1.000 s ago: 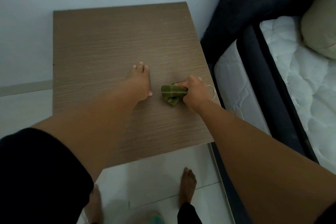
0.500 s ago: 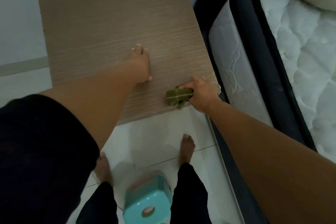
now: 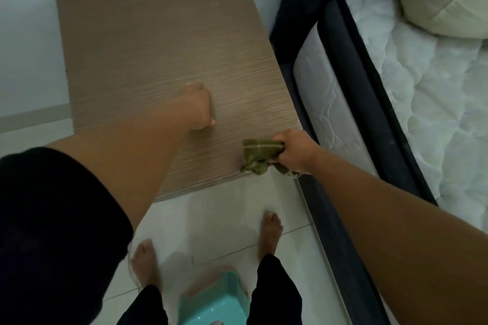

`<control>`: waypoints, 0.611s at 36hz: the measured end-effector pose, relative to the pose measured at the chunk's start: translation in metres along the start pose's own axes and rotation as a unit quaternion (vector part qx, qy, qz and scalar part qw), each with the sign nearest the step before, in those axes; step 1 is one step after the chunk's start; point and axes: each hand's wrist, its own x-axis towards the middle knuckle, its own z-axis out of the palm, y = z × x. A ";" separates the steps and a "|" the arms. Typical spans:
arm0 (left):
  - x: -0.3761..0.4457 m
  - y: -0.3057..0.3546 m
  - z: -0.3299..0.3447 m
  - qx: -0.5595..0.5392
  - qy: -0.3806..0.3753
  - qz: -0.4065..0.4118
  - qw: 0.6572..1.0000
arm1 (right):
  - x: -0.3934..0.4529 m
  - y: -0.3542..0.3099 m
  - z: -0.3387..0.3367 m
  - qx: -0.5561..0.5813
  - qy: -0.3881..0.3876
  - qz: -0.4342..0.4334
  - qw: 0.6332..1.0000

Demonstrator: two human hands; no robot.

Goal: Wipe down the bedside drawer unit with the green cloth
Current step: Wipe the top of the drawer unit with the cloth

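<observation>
**What the person wears**

The left arm has a black short sleeve [image 3: 52, 219] of loose, plain fabric that ends above the elbow. Below it the forearm is bare down to the left hand [image 3: 199, 108]. The right forearm is also bare, and the right hand [image 3: 295, 149] has no glove. The legs are in black trousers [image 3: 274, 293], plain and dark. Both feet [image 3: 270, 232] are bare, without socks or shoes.

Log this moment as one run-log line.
right hand grips green cloth at drawer unit front-right corner | left hand braces top
</observation>
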 end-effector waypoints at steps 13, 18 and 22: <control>0.050 -0.011 -0.016 -0.016 -0.007 0.005 1.000 | 0.083 -0.055 -0.082 0.079 0.163 -0.066 0.981; 0.080 -0.008 -0.032 -0.037 0.004 0.002 0.999 | 0.121 -0.074 -0.112 0.104 0.211 -0.081 0.969; 0.109 -0.008 -0.048 -0.055 -0.004 -0.003 0.998 | 0.154 -0.087 -0.137 0.114 0.249 -0.088 0.958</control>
